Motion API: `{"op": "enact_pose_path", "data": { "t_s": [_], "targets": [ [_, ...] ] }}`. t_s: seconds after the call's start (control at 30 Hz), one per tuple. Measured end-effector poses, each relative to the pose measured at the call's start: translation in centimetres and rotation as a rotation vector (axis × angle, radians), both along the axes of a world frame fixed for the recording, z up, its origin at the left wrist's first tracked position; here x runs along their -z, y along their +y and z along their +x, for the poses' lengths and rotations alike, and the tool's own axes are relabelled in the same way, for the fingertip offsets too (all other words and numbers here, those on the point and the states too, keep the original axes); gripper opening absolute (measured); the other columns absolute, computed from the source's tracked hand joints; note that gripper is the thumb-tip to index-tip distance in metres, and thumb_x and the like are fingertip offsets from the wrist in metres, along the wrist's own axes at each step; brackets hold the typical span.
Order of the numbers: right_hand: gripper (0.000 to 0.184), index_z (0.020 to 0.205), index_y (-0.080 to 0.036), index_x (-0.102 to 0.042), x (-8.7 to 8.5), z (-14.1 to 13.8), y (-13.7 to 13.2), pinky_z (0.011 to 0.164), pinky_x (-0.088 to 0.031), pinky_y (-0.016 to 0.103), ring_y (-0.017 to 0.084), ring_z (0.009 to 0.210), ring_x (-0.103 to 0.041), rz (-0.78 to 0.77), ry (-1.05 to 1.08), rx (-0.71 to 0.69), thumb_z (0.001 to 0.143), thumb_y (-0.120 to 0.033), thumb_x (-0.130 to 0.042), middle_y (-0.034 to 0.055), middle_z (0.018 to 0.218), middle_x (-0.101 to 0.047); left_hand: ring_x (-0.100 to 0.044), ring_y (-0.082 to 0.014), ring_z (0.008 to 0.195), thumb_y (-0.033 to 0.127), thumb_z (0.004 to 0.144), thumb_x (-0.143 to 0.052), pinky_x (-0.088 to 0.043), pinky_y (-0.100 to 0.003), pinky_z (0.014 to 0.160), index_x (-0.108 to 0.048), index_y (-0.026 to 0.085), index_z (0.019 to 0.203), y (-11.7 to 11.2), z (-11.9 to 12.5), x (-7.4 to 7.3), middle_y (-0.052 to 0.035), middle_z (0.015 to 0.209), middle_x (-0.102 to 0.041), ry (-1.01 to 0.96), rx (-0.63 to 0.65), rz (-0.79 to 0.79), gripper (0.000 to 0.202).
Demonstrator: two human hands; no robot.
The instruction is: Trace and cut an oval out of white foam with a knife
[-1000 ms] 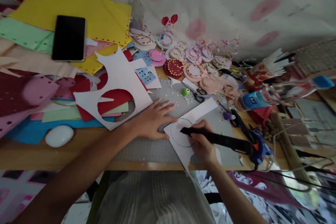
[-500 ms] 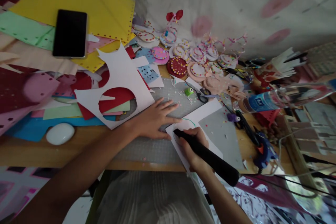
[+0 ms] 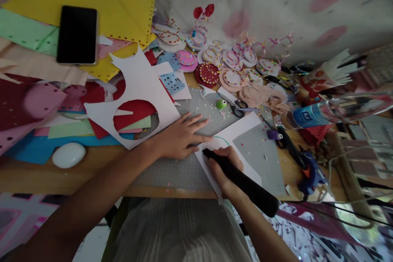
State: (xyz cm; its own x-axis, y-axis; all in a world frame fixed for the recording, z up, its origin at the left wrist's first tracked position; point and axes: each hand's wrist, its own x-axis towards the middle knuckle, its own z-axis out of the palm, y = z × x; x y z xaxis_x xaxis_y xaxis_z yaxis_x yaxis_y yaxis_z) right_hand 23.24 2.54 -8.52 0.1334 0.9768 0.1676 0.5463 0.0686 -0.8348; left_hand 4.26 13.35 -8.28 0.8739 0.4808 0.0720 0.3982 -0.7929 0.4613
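My right hand [image 3: 225, 168] grips a long black pen-shaped tool [image 3: 242, 183] with a cord, its tip down on a white sheet [image 3: 242, 125] marked with a green circle line [image 3: 221, 139]. The hand covers most of that circle. My left hand [image 3: 181, 136] lies flat with fingers spread, pressing the sheet's left edge onto a grey cutting mat [image 3: 172, 174]. Just left of it lies a white sheet with a round hole [image 3: 138, 94] cut out of it.
Coloured foam and paper sheets pile at the left, with a black phone [image 3: 77, 35] on a yellow sheet [image 3: 92, 4]. Decorated round pieces [image 3: 208, 74], scissors [image 3: 233, 108], a water bottle [image 3: 319, 114] and a blue glue gun [image 3: 310, 176] crowd the right. A white oval object [image 3: 68, 154] sits near the front edge.
My right hand swung the black tool from pointing left, flat across the sheet, to a slant with its tail toward me, and moved its tip around the left of the circle. The left hand stayed put.
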Motion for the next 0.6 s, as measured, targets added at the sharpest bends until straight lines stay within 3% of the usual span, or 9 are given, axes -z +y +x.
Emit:
{"op": "enact_pose_path", "data": {
  "t_s": [0.3,0.6],
  "targets": [
    [0.007,0.075,-0.024,-0.055,-1.1,1.0,1.3,0.059,-0.047,0.029,0.017,0.062,-0.057,-0.073,-0.01,-0.15,0.075,-0.025,-0.062,-0.0023,0.069,-0.061,-0.02,-0.0324,0.147,0.037,0.094,-0.052,-0.014,-0.057,0.116,-0.049,0.035,0.14,0.0,0.1,-0.1,-0.0075,0.16,-0.026,0.017,-0.006,0.013,0.046],
    [0.008,0.074,-0.024,-0.054,-1.1,1.3,1.5,0.059,-0.045,0.029,0.016,0.062,-0.056,-0.057,0.024,-0.182,0.073,-0.021,-0.061,-0.0028,0.069,-0.06,-0.018,-0.0318,0.147,0.037,0.094,-0.053,-0.012,-0.056,0.116,-0.049,0.036,0.14,0.1,0.1,0.1,-0.0059,0.161,-0.022,0.019,-0.001,0.002,0.046]
  ]
}}
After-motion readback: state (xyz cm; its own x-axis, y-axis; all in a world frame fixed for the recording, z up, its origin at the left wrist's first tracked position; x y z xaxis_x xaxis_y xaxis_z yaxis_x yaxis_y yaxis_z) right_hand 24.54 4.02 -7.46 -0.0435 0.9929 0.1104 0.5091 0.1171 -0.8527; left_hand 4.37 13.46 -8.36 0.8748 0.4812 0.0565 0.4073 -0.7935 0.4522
